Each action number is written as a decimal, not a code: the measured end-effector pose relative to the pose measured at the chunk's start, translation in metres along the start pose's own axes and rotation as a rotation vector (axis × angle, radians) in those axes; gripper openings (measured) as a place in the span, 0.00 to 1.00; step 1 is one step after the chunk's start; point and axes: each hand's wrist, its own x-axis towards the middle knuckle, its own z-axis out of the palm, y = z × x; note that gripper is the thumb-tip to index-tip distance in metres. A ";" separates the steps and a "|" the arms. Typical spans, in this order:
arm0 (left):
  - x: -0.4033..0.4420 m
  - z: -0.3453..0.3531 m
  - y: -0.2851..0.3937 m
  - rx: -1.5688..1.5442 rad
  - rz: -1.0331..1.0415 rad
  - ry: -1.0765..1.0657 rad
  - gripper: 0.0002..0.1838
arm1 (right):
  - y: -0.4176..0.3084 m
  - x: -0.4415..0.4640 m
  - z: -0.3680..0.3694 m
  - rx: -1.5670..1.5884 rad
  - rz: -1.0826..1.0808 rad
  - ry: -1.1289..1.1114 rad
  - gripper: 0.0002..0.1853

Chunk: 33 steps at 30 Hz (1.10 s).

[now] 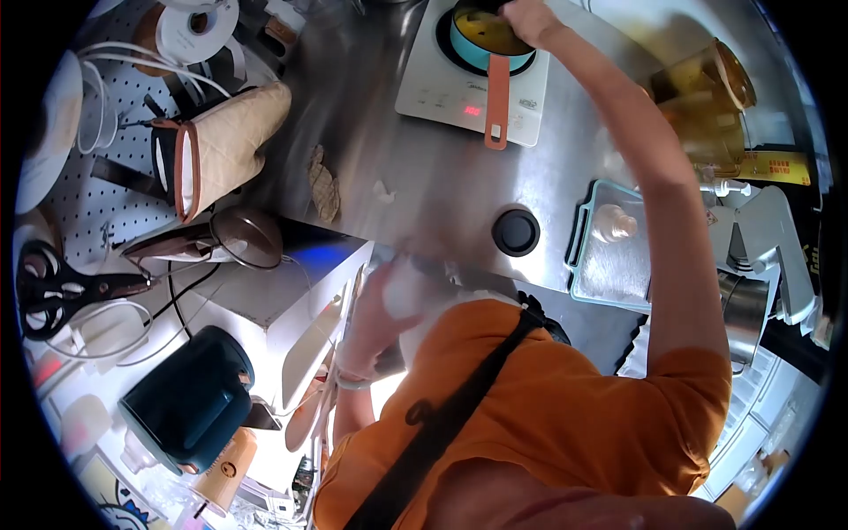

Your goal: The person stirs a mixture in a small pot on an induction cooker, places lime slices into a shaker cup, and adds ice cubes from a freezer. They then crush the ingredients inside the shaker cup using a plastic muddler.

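Note:
A small teal pan (pixel 474 55) with a salmon-coloured handle (pixel 497 106) sits on a white induction cooker (pixel 424 88), its red display lit. Yellowish liquid shows inside the pan. My right hand (pixel 530 21) is over the pan's upper right rim with its fingers bent together; what it holds, if anything, is too small to make out. Low at the counter's front edge, near my body, my left hand (pixel 375 300) is smeared by motion beside something whitish and blurred.
On the metal counter lie a round black lid (pixel 516 232), a crumpled brown cloth (pixel 324 185) and a teal-rimmed glass container (pixel 609 265). An oven mitt (pixel 231 137) and black scissors (pixel 62 287) hang at the left. A dark green canister (pixel 187 397) stands lower left.

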 end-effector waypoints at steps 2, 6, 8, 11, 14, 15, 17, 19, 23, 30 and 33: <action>0.028 0.017 0.015 -0.129 0.204 -0.016 0.48 | -0.001 -0.017 -0.001 -0.035 -0.085 0.097 0.10; 0.079 0.078 0.032 -0.125 0.613 0.081 0.48 | 0.007 -0.044 -0.055 -0.100 -0.183 -0.131 0.10; 0.099 0.098 0.047 -0.152 0.704 -0.113 0.50 | 0.017 -0.051 -0.068 0.063 -0.121 0.015 0.08; 0.126 0.143 0.044 -0.163 0.694 -0.310 0.49 | 0.015 -0.064 -0.073 0.104 -0.131 0.016 0.06; 0.134 0.149 0.050 -0.316 0.820 -0.175 0.49 | 0.011 -0.067 -0.071 0.138 -0.101 -0.074 0.08; 0.140 0.153 0.047 -0.423 0.860 -0.172 0.50 | 0.016 -0.066 -0.072 0.127 -0.055 -0.045 0.07; 0.144 0.161 0.041 -0.455 0.811 -0.240 0.52 | 0.020 -0.062 -0.071 0.110 0.019 0.000 0.08; 0.146 0.167 0.036 -0.484 0.764 -0.308 0.53 | 0.018 -0.052 -0.065 0.093 0.055 0.004 0.08; 0.148 0.171 0.035 -0.442 0.823 -0.349 0.55 | 0.000 -0.034 -0.047 0.154 0.101 0.123 0.08; 0.153 0.158 0.038 -0.273 0.869 -0.313 0.58 | 0.012 -0.056 -0.060 0.177 -0.374 0.048 0.11; 0.158 0.147 0.042 -0.206 0.872 -0.382 0.53 | 0.022 -0.051 -0.086 0.097 -0.275 -0.045 0.07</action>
